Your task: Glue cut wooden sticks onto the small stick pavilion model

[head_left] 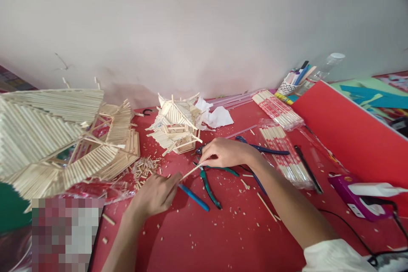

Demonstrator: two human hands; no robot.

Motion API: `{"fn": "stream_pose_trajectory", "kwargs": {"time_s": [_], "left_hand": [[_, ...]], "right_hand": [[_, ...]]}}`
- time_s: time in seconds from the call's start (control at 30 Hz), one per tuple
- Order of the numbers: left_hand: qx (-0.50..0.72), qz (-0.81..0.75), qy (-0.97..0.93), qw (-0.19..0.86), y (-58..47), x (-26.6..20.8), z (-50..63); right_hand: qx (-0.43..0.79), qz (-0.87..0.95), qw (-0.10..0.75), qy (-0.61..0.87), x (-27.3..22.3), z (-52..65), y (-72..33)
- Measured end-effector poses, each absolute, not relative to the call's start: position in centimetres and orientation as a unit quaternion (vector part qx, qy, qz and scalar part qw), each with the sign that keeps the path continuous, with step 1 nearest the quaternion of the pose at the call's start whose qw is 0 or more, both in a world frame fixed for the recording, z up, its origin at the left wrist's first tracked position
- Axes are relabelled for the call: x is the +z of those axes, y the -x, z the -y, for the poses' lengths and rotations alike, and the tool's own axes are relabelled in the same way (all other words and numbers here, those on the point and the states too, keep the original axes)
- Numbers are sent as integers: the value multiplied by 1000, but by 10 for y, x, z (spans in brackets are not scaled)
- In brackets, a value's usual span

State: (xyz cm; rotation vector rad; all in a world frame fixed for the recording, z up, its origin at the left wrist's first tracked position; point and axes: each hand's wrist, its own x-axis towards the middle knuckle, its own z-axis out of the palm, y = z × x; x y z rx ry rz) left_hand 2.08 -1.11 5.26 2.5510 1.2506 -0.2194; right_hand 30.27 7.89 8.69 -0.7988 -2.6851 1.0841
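A thin wooden stick (191,171) spans the gap between my two hands, slanting up to the right. My left hand (156,193) closes on its lower end, and the fingertips of my right hand (225,153) pinch its upper end. Beneath the stick lie green-handled pliers (208,188), with a blue pen (195,198) beside them. Blue-handled pliers (270,150) rest partly behind my right hand. Just beyond my hands stands a small pagoda-like model (178,121) built of wooden sticks. Cut stick pieces (146,168) are heaped close to my left hand.
At left, a larger stick-built model (47,123) takes up much of the red table (191,242). Packs of wooden sticks (285,153) lie at right, near a black pen (307,169), a red board (353,131) and a purple power strip (360,197). White tissue (218,115) lies behind.
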Motion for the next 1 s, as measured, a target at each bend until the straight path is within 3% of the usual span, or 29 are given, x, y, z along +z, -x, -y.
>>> {"fn": "stream_pose_trajectory", "kwargs": {"time_s": [0.3,1.0], "left_hand": [[-59,-444,-881,154,-22,49,10],[-3,-406,-906,120,-19,35,9]], "right_hand": [[325,894,130,279,74,-82,-303],[303,878,-8,370,81,-73,-290]]}}
